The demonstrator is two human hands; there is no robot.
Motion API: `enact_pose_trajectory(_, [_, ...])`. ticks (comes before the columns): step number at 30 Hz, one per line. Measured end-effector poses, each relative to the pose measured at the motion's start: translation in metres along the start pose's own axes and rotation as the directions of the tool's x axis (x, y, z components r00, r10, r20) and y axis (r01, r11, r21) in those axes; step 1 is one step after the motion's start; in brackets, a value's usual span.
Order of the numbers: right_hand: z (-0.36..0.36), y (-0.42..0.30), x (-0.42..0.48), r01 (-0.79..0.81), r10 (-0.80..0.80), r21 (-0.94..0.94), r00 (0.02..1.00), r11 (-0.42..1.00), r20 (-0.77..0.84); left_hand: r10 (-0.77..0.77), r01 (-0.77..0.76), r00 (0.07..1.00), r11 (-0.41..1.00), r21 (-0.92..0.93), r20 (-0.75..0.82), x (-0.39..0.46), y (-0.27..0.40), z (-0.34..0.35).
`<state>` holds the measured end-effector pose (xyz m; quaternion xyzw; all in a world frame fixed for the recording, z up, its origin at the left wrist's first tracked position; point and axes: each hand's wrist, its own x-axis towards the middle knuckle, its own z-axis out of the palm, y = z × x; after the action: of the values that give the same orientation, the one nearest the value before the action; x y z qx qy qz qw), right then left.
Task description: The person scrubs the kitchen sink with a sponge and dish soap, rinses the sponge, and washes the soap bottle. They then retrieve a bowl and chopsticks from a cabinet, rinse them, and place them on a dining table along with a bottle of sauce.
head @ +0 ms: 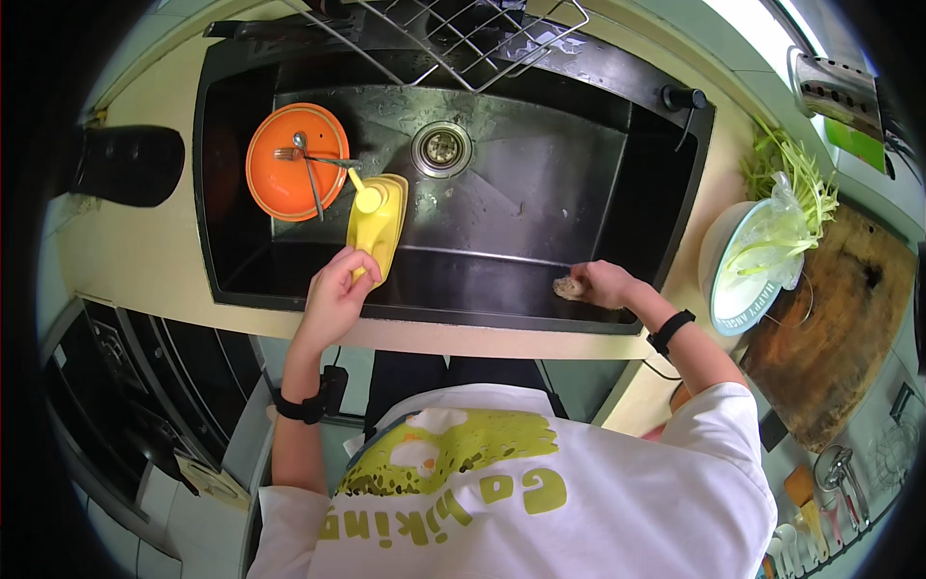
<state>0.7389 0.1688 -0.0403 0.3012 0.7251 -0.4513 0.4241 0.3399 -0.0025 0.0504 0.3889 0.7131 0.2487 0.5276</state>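
My left hand (342, 289) grips the handle of a yellow plastic pump bottle (382, 228), held over the near side of a dark sink (535, 188). Pinched in the fingers of my right hand (606, 284) is a small brownish scrubbing pad (568, 288), by the near right wall of the sink. An orange plate (278, 181) sits at the left of the basin. Across it lie a fork (289, 153) and a spoon (299, 139), their handles crossing. The bottle partly hides the basin floor below it.
A wire rack (470, 43) overhangs the sink's far edge. A black faucet-like fitting (684, 98) stands at the far right corner. On the right counter are a white bowl (745, 289) with a plastic bag, leafy green stalks (792, 170) and a wooden cutting board (839, 340).
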Motion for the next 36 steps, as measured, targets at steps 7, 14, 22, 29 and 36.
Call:
enact_pose_trajectory(7, [0.031,0.034,0.069,0.032,-0.053,-0.346,0.997,0.938,-0.052,0.039,-0.044,0.997,0.996,-0.074,-0.07,0.003,-0.026,0.004])
enact_pose_trajectory(14, [0.036,0.038,0.088,0.006,-0.273,-0.592,0.891,0.806,-0.363,0.029,-0.024,0.988,0.999,0.037,-0.153,0.001,-0.02,-0.004])
enact_pose_trajectory(22, [-0.056,-0.049,0.108,0.155,-0.279,-0.233,0.573,0.96,-0.771,0.037,0.003,0.972,0.986,0.168,-0.231,0.001,-0.014,-0.014])
enact_pose_trajectory(29, [0.005,-0.132,0.165,0.45,-0.653,-0.533,0.702,0.716,-0.285,0.125,-0.052,0.97,0.945,0.324,-0.209,0.003,-0.001,-0.014])
enact_pose_trajectory(36, [-0.06,-0.067,0.161,0.118,-0.263,-0.236,0.486,0.965,-0.833,0.256,-0.141,0.84,0.954,0.263,-0.478,-0.02,0.006,-0.038])
